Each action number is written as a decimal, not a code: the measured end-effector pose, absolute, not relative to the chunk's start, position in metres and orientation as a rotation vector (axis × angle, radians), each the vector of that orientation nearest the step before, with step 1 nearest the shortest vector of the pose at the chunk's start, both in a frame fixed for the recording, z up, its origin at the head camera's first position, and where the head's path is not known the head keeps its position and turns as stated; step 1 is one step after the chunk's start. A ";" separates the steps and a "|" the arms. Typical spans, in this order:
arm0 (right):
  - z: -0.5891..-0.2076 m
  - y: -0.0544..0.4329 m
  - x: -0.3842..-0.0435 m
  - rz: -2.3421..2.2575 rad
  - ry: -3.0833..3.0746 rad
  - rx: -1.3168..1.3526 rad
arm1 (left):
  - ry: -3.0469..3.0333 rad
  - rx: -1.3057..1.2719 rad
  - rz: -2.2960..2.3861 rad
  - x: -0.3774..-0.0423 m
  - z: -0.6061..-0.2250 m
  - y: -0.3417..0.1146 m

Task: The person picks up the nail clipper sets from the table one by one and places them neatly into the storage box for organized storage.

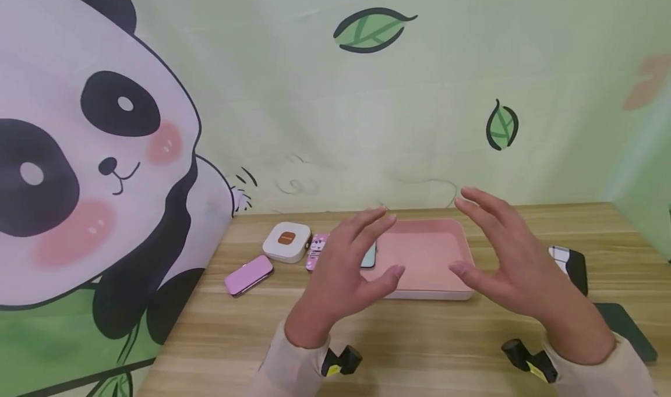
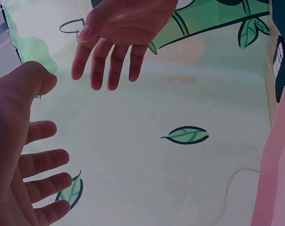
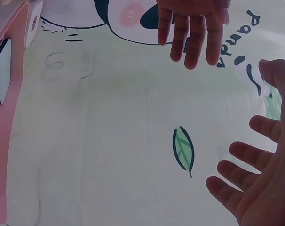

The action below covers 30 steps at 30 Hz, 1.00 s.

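Both hands are raised in the air with fingers spread, palms facing each other, and nothing in either. In the head view my left hand (image 1: 346, 260) overlaps the left part of a pink tray (image 1: 424, 257), and my right hand (image 1: 511, 257) is beyond the tray's right edge. A phone-like flat thing with a pale face (image 1: 369, 256) lies at the tray's left side, partly hidden behind the left hand. Left of it is a pink patterned item (image 1: 316, 251), also partly covered. The right wrist view shows the flat thing (image 3: 3, 70) inside the tray wall.
On the wooden table's left are a white rounded box (image 1: 286, 241) with a brown label and a pink-purple case (image 1: 249, 275). At the right lie a black-and-white item (image 1: 571, 266) and a dark green flat thing (image 1: 626, 330). A panda-printed cloth (image 1: 293, 94) hangs behind.
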State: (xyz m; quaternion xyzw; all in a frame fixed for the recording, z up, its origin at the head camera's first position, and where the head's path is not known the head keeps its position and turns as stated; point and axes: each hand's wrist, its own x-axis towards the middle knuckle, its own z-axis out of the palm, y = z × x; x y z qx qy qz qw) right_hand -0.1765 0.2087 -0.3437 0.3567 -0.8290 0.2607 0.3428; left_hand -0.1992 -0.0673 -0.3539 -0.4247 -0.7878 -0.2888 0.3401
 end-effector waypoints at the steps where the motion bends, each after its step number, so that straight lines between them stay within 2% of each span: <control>1: -0.344 0.209 -0.176 0.675 -2.168 0.922 | -2.052 -1.104 -0.750 -0.199 -0.354 -0.068; 30: -0.348 0.204 -0.178 0.637 -2.204 0.945 | -2.076 -1.046 -0.757 -0.203 -0.357 -0.075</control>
